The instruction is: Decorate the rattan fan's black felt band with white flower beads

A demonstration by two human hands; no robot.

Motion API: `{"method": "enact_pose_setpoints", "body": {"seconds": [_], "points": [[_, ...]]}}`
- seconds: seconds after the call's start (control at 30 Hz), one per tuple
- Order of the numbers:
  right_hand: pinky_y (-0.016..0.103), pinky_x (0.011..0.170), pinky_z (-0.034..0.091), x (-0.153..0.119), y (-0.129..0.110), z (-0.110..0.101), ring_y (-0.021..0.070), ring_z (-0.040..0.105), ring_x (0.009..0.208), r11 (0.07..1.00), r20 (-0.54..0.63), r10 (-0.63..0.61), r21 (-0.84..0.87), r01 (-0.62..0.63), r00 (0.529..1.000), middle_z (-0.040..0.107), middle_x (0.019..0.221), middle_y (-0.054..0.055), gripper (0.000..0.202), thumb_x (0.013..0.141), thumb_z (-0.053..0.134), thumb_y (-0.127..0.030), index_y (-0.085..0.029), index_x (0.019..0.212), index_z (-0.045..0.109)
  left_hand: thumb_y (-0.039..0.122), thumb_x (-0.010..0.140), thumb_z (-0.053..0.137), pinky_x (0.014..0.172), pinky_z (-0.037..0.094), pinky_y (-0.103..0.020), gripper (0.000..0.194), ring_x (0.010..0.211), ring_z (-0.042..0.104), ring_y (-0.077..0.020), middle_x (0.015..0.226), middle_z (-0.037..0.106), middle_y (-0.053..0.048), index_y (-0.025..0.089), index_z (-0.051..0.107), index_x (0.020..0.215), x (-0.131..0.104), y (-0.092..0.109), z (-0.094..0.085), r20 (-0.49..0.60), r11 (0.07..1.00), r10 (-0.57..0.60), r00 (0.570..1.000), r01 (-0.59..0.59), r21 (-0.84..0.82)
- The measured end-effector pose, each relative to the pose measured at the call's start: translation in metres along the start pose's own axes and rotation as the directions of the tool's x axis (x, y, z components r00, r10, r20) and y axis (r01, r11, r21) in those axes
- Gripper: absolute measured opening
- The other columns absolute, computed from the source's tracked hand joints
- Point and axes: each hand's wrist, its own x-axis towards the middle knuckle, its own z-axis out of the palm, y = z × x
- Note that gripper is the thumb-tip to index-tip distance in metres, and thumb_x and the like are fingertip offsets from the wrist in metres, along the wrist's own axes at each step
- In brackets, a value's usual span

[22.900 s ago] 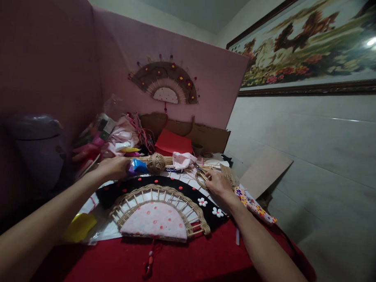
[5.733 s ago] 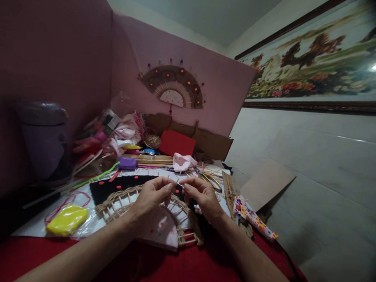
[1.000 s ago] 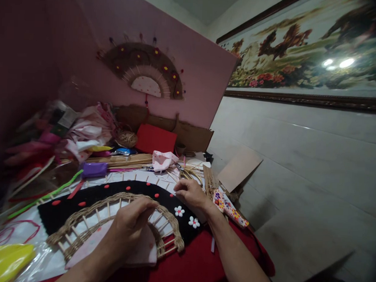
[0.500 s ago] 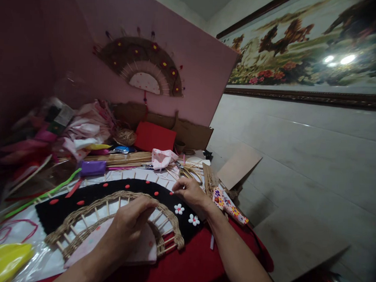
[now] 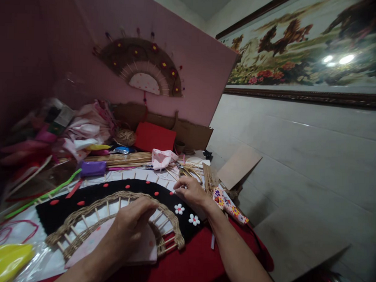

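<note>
A fan-shaped craft piece (image 5: 112, 187) lies before me, with a black felt band, wooden sticks, woven twine bands and a pale spotted cloth centre. Red dots run along the felt, and two white flowers (image 5: 194, 219) with red centres sit at its right end. My right hand (image 5: 190, 192) is closed in a pinch at a red dot on the felt; a tiny white bit shows at the fingertips, too small to name. Over the fan's middle, my left hand (image 5: 132, 225) is closed with its fingers curled, and they hide whatever is between them.
Yellow clay in a clear bag (image 5: 8, 260) lies at the front left, and a purple clay pack (image 5: 93, 168) behind the fan. Scissors (image 5: 189, 172), a pink cloth (image 5: 163, 158) and sticks lie farther back. Another fan (image 5: 141, 65) hangs on the pink board.
Almost nothing differs. Both hands keep nearly the same place and pose, and the fan lies as before.
</note>
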Motion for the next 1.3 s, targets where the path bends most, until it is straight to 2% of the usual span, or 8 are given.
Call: {"method": "enact_pose_setpoints", "body": {"seconds": [0.37,0.57,0.87,1.1,1.3], "points": [[0.022,0.066,0.041,0.0,0.0,0.005,0.0125,0.056,0.073,0.999,0.045,-0.003,-0.044,0.005,0.999,0.063,0.073,0.001,0.007,0.069,0.064,-0.012,-0.017,0.067,0.068,0.009,0.084,0.037,0.056,0.046,-0.02,0.022,0.066,0.06,-0.0108,0.076,0.065,-0.003,0.018,0.058,0.084,0.0,0.0,0.0,-0.006,0.999,0.038,0.999,-0.038,0.01],[0.023,0.069,0.041,-0.002,0.001,-0.001,0.0136,0.057,0.076,0.997,0.025,-0.016,-0.079,0.018,1.0,0.064,0.08,0.002,0.017,0.068,0.06,-0.008,-0.019,0.076,0.07,0.01,0.085,0.039,0.06,0.047,-0.022,0.021,0.072,0.061,-0.0122,0.082,0.066,-0.004,0.018,0.059,0.087,-0.001,-0.002,0.001,0.002,1.0,0.027,1.0,-0.027,0.014],[0.021,0.067,0.041,-0.003,-0.005,0.0,0.0129,0.056,0.073,0.979,0.044,-0.074,-0.186,0.081,0.996,0.064,0.076,0.0,0.032,0.063,0.051,0.0,-0.022,0.07,0.073,0.012,0.086,0.039,0.06,0.047,-0.022,0.021,0.071,0.061,-0.012,0.08,0.066,-0.004,0.018,0.059,0.086,-0.001,-0.002,0.002,0.002,1.0,0.017,1.0,-0.017,-0.001],[0.023,0.068,0.042,-0.005,-0.007,-0.004,0.0134,0.057,0.073,0.976,-0.044,-0.086,-0.207,0.075,0.995,0.066,0.08,0.001,0.035,0.062,0.048,-0.001,-0.023,0.073,0.074,0.009,0.085,0.039,0.061,0.046,-0.022,0.022,0.072,0.06,-0.0118,0.08,0.065,-0.003,0.019,0.058,0.086,-0.001,0.0,0.001,0.02,1.0,0.004,1.0,-0.004,-0.014],[0.022,0.065,0.042,-0.006,-0.011,-0.005,0.0129,0.057,0.072,0.975,0.006,-0.09,-0.203,0.089,0.996,0.066,0.077,-0.001,0.037,0.06,0.049,-0.001,-0.025,0.072,0.074,0.008,0.084,0.04,0.062,0.047,-0.023,0.022,0.075,0.06,-0.0125,0.084,0.065,-0.004,0.019,0.059,0.087,-0.002,-0.003,0.003,0.031,1.0,-0.011,0.999,0.011,-0.017]]}}
